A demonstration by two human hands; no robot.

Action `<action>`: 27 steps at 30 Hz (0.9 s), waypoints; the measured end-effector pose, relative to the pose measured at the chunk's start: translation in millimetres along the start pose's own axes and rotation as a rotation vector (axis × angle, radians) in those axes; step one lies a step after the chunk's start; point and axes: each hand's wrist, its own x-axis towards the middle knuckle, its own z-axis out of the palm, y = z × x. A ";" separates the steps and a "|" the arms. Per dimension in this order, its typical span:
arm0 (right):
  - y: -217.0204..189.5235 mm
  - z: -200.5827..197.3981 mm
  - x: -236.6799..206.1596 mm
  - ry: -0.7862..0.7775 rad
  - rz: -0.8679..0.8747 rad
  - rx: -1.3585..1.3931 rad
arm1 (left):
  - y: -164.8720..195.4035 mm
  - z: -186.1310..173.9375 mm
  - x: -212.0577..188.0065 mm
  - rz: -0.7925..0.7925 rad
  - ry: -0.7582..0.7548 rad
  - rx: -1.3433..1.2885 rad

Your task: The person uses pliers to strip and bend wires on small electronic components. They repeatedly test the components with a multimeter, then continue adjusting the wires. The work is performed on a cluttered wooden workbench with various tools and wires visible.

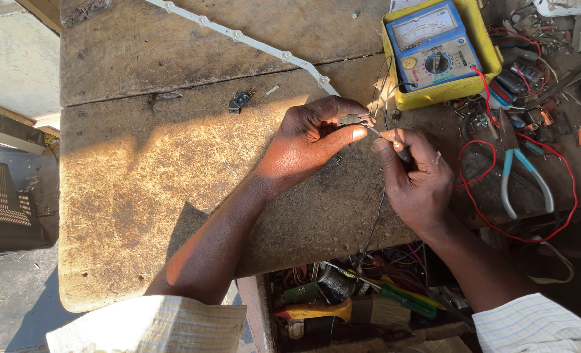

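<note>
Two bare hands at work over a scarred wooden workbench [173, 189], seen from above.

Left hand [306, 140]: closed in a pinch on a small grey electronic part [354, 120], thumb and forefinger clamping it from either side. The part sits at the fingertips, raised just off the bench top, between the two hands.

Right hand [418, 173]: clenched around a thin dark-handled tool [395, 147], its metal tip touching the part held by the left hand. A black cord [374, 222] drops from beneath this hand over the bench edge.

Beyond the right hand: an analogue multimeter [434, 46] in a yellow case, blue face with dial and rotary knob, lying flat.

To the right of the right hand: pliers with pale blue handles [522, 173], lying on the bench; a loop of red wire [499, 216] running around and beneath them; a heap of small components and wire scraps [532, 78] further out.

Beyond the left hand: a long white strip with spaced round studs [251, 42], laid diagonally; a small dark component [240, 100], lying alone, well apart from the hand.

Below the hands, nearer the body: an open drawer [355, 301] of mixed tools, among them a brush with a yellow handle [323, 310] and green-handled screwdrivers [401, 297].

Both wrists show checked shirt cuffs.
</note>
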 end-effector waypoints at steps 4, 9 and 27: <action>-0.3 1.7 -0.1 -0.013 0.033 -0.013 | 1.1 0.7 -0.9 -0.035 -0.004 -0.050; 2.2 1.9 -0.2 -0.038 0.030 0.036 | 2.5 0.3 -1.1 -0.023 -0.019 -0.073; 2.7 1.8 -1.3 -0.041 0.046 -0.001 | -0.8 3.0 -0.7 -0.037 -0.005 -0.060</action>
